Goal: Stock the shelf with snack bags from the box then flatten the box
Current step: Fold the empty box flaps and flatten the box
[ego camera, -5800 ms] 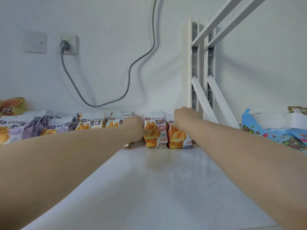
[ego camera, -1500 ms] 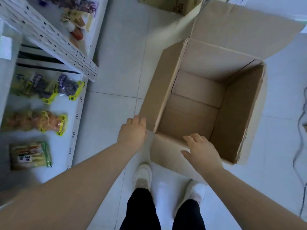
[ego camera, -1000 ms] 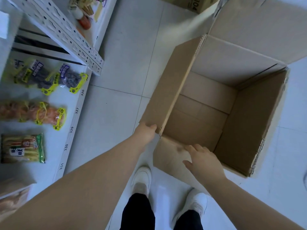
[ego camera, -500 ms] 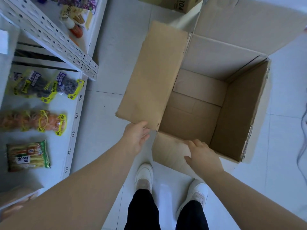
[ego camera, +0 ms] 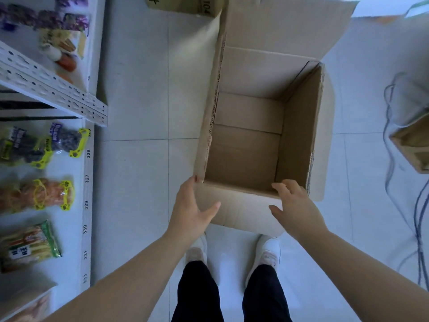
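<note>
Two bare hands reach down from the bottom of my view to an open cardboard box (ego camera: 298, 126) standing on a pale tiled floor (ego camera: 139, 182), just in front of the person's white shoes (ego camera: 267, 252). I can see right down to the bottom of the box, and no bags lie in it. Its near flap (ego camera: 241, 210) is folded outward toward the person, and its far flap (ego camera: 278, 24) lies open away from them.

At the near left corner of the box is the left hand (ego camera: 188, 210). Its fingers are released and fairly straight, touching the corner, with the thumb spread across the near flap. The right hand (ego camera: 294, 205) rests near the box's near right corner. Its fingers (ego camera: 286, 185) are loose and only lightly bent over the fold, with the thumb against the flap; I see no firm grasp.

On my left runs a white shelf (ego camera: 87, 201) with small numbers along its front edge. Snack bags lie on it in a row:
- dark bags with yellow trim (ego camera: 34, 145)
- an orange bag (ego camera: 39, 194)
- a green-edged bag (ego camera: 25, 245)

A perforated white post (ego camera: 46, 82) crosses above them.

A second cardboard box (ego camera: 185, 5) shows at the top edge, and grey cables (ego camera: 394, 159) trail over the floor on the right.
</note>
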